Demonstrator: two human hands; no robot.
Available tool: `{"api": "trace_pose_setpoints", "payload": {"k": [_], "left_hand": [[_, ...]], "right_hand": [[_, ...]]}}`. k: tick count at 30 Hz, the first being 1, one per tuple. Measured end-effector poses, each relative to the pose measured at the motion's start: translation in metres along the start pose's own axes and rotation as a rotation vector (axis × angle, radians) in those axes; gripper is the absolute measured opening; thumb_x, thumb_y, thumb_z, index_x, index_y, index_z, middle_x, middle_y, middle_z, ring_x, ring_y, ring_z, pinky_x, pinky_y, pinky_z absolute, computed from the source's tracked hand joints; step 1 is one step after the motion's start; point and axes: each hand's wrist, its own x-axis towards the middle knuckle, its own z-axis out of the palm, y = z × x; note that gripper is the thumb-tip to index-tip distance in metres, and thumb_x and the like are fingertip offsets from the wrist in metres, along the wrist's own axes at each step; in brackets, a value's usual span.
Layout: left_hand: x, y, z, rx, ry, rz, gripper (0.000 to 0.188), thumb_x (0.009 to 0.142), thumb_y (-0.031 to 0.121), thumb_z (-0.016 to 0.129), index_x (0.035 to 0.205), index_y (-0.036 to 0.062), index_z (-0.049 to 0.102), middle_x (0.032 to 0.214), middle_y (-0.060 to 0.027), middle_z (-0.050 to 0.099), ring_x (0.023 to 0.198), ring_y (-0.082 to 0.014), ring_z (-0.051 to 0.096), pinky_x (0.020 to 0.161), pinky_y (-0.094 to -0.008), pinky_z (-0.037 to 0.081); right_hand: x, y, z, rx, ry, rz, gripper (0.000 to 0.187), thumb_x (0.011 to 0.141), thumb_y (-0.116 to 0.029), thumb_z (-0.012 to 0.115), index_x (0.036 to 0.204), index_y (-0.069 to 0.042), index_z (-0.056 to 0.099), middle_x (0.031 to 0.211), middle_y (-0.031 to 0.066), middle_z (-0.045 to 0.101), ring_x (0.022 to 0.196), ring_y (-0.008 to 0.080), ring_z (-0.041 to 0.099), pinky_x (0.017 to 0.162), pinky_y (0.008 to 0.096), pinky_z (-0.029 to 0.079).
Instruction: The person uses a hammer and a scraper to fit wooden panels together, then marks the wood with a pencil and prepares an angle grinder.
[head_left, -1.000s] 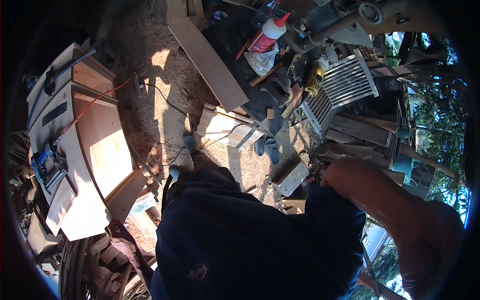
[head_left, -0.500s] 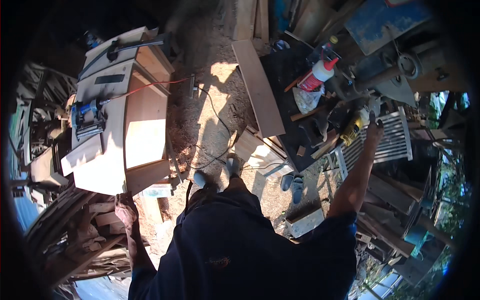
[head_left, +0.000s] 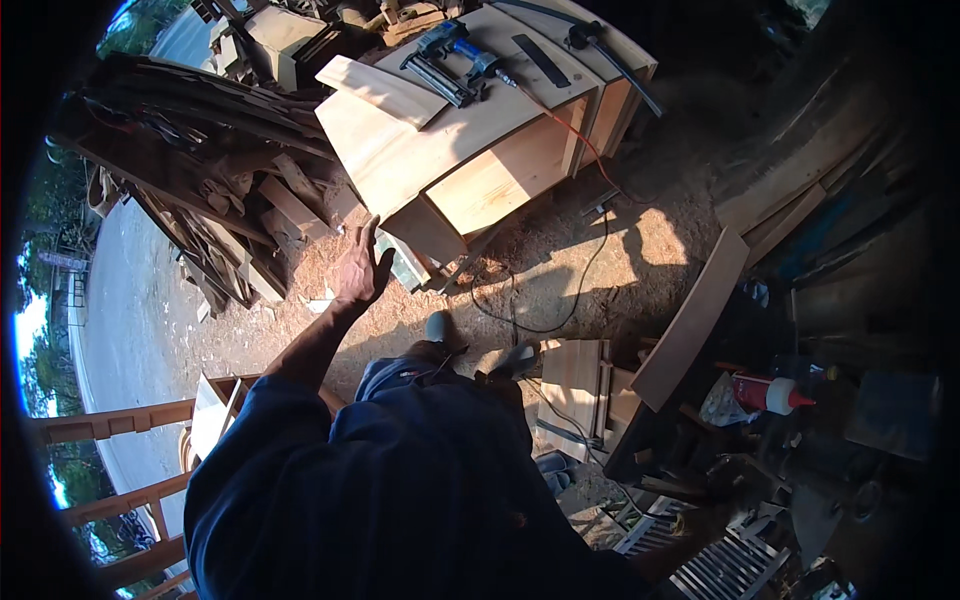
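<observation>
My left hand [head_left: 360,268] is stretched out with the thumb apart from the fingers. It holds nothing, and its fingertips are at the near corner of a pale wooden cabinet [head_left: 385,165]; whether they touch it I cannot tell. On top of the cabinet lie a blue nail gun [head_left: 462,58] with a red hose, a loose wooden board [head_left: 380,90] and a dark flat strip [head_left: 540,60]. My right hand [head_left: 697,522] is in deep shadow at the lower right, by a slatted metal rack [head_left: 735,565]. Its fingers cannot be made out.
A dark workbench at the right carries a long plank [head_left: 692,318] and a white-and-red bottle [head_left: 772,394]. Stacked boards [head_left: 572,392] stand near my feet. A black cable [head_left: 560,328] loops across the sawdust floor. Scrap wood [head_left: 215,190] is piled at the left.
My view has swung to the left. My left hand, formerly closed at the cabinet's corner, now has its fingers spread. My right arm has sunk into shadow at the lower right.
</observation>
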Motion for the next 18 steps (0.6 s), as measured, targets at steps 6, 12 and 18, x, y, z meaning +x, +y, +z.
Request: {"api": "trace_pose_setpoints", "payload": {"k": [6,12,18], "left_hand": [[-0.040,0.073,0.034,-0.266,-0.270,0.107,0.038,0.089,0.011,0.066,0.126,0.0030,0.056,0.103,-0.0184,0.056,0.092,-0.0378,0.061,0.074,-0.0452,0.050],[-0.049,0.187,0.054,-0.758,-1.033,0.500,0.056,0.090,0.035,0.074,0.129,-0.0020,0.057,0.119,-0.0195,0.061,0.112,-0.0362,0.063,0.089,-0.0442,0.054],[-0.040,0.216,0.076,-0.826,-1.402,0.638,0.087,0.079,0.052,0.083,0.134,-0.0066,0.053,0.125,-0.0235,0.063,0.119,-0.0343,0.062,0.102,-0.0422,0.048]], "right_hand": [[-0.158,-0.094,-0.029,0.564,-0.049,-0.014,0.071,0.088,-0.034,0.076,0.141,0.001,0.045,0.116,0.0209,0.063,0.102,0.0353,0.064,0.088,0.0447,0.053],[-0.266,-0.176,-0.009,1.155,-0.727,-0.120,0.078,0.086,-0.033,0.078,0.144,0.002,0.038,0.115,0.0240,0.060,0.101,0.0385,0.063,0.086,0.0468,0.053],[-0.298,-0.313,0.085,1.473,-1.643,-0.305,0.087,0.085,-0.033,0.080,0.147,0.002,0.031,0.113,0.0270,0.058,0.099,0.0417,0.062,0.083,0.0489,0.054]]}}
